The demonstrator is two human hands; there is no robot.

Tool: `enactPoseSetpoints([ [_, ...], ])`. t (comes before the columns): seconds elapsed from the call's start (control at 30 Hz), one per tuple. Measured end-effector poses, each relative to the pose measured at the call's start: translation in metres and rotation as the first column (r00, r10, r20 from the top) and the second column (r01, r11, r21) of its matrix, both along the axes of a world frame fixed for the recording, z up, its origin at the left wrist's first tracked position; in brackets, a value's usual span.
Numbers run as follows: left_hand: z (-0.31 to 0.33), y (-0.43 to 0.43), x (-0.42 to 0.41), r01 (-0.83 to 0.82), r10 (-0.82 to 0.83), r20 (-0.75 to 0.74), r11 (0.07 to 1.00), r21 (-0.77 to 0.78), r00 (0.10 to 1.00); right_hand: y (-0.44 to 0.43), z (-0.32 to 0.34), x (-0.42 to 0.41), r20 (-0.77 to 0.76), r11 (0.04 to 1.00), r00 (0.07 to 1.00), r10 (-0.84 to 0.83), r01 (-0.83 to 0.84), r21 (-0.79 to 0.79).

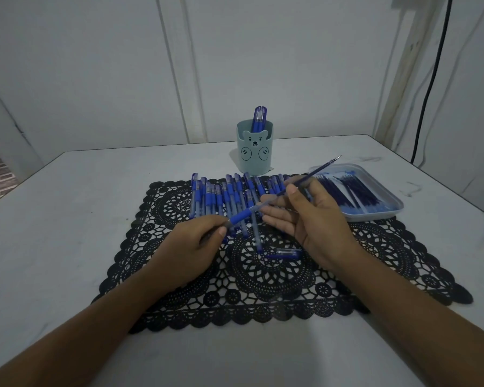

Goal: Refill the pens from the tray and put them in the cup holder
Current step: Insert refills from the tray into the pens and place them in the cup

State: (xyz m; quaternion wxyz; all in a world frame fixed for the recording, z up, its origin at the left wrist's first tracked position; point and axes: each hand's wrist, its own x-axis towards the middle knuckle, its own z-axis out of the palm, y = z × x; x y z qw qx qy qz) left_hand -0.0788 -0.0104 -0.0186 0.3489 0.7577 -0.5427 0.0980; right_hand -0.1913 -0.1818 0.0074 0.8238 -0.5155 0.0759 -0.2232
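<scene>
The left grip [196, 250] has its fingers curled round the lower end of a pen [242, 216], and they hide its tip. The right grip [313, 222] pinches a thin refill [313, 174] between thumb and forefinger, its other fingers stretched out loosely beneath. Dim light and blur make it hard to tell whether the refill's lower end has entered the pen's clear barrel or only meets it. The pen slants up to the right between the two grips, with a blue rubber sleeve near the left fingers. The refill carries on along the same line, its metal point over the tray's edge.

Beneath them, on a black lace mat [263, 286], lie a row of blue pens [224, 194] and a loose cap [285, 253]. To the right a pale tray [397, 203] holds dark refills [355, 191], half on the mat. Behind the row stands a bear-faced cup holder [254, 157] with a few pens [259, 118] upright in it, on the white desk [67, 219].
</scene>
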Motion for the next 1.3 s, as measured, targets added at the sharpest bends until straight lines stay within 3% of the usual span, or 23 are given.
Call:
enactPoseSetpoints([
  [0.27, 0.000, 0.000, -0.001, 0.026, -0.026, -0.011, 1.000, -0.015, 1.000, -0.002, -0.003, -0.002, -0.015, 0.999, 0.999, 0.048, -0.048, -0.001],
  [0.33, 0.000, 0.000, -0.001, 0.039, -0.040, -0.018, 0.999, -0.014, 0.999, -0.001, -0.005, -0.002, -0.054, 0.991, 0.995, 0.079, -0.084, -0.106],
  [0.4, 0.000, -0.001, -0.002, 0.050, -0.050, -0.018, 0.999, -0.010, 0.999, 0.004, -0.007, -0.004, -0.148, 0.938, 0.985, 0.082, -0.127, -0.322],
  [0.57, 0.001, -0.002, -0.001, -0.069, 0.054, -0.250, 0.996, -0.053, 0.967, 0.005, -0.007, -0.005, -0.238, 0.584, 0.959, -0.153, -0.106, -0.805],
  [0.63, 0.002, -0.002, 0.000, -0.117, 0.091, -0.306, 0.991, -0.070, 0.948, 0.001, -0.002, -0.008, -0.193, 0.326, 0.957, -0.216, -0.115, -0.938],
  [0.7, 0.003, -0.002, -0.001, -0.136, 0.106, -0.306, 0.988, -0.078, 0.946, -0.002, 0.001, -0.012, -0.216, 0.041, 0.956, -0.199, -0.213, -0.976],
  [0.73, 0.003, -0.002, -0.002, -0.136, 0.108, -0.303, 0.988, -0.072, 0.947, -0.004, 0.001, -0.014, -0.242, -0.053, 0.950, -0.196, -0.257, -0.965],
  [0.83, 0.003, -0.002, -0.003, -0.127, 0.105, -0.302, 0.990, -0.055, 0.947, -0.007, -0.002, -0.015, -0.277, -0.155, 0.930, -0.241, -0.318, -0.935],
  [1.13, 0.004, -0.002, -0.004, -0.093, 0.089, -0.261, 0.996, -0.003, 0.961, -0.003, -0.012, -0.007, -0.182, -0.139, 0.961, -0.208, -0.213, -0.967],
  [1.2, 0.003, -0.001, -0.003, -0.091, 0.087, -0.248, 0.996, -0.003, 0.965, -0.001, -0.009, -0.007, -0.184, 0.004, 0.959, -0.215, -0.188, -0.982],
  [1.3, 0.002, -0.002, -0.003, -0.076, 0.076, -0.230, 0.997, 0.005, 0.970, -0.002, -0.004, -0.008, -0.171, 0.415, 0.959, -0.224, -0.065, -0.907],
])
